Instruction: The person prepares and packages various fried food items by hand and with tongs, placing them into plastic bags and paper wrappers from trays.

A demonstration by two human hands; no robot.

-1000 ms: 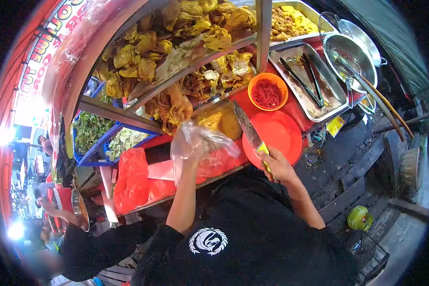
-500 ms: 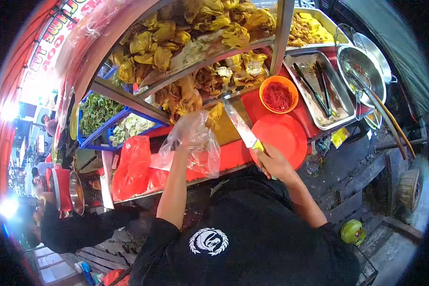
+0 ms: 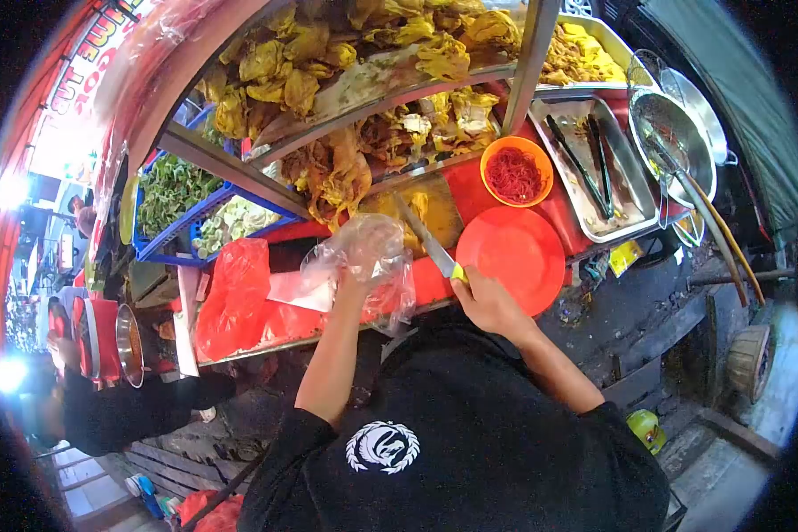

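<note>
My right hand (image 3: 488, 303) is closed round the yellow-green handle of a knife (image 3: 434, 250). The blade points up and left over a wooden cutting board (image 3: 443, 213), where a yellow piece of meat (image 3: 414, 213) lies. My left hand (image 3: 353, 277) is inside or behind a clear plastic bag (image 3: 372, 244), its fingers blurred by the plastic, near the board's lower left. A red plate (image 3: 512, 260) rests right of the knife. Above it stands an orange bowl (image 3: 516, 172) of red shreds. White paper (image 3: 301, 291) and a red plastic bag (image 3: 235, 297) are left of my left hand.
Yellow cooked meat (image 3: 328, 173) fills the shelves behind the board. Blue baskets (image 3: 186, 232) hold greens at the left. A metal tray (image 3: 585, 168) with tongs and strainers (image 3: 674, 133) stands at the right. Another person's dark sleeve (image 3: 142, 412) shows at the lower left.
The knife and my right hand have moved slightly left, with the blade now over the meat on the board. My left hand and the clear bag have shifted a little right.
</note>
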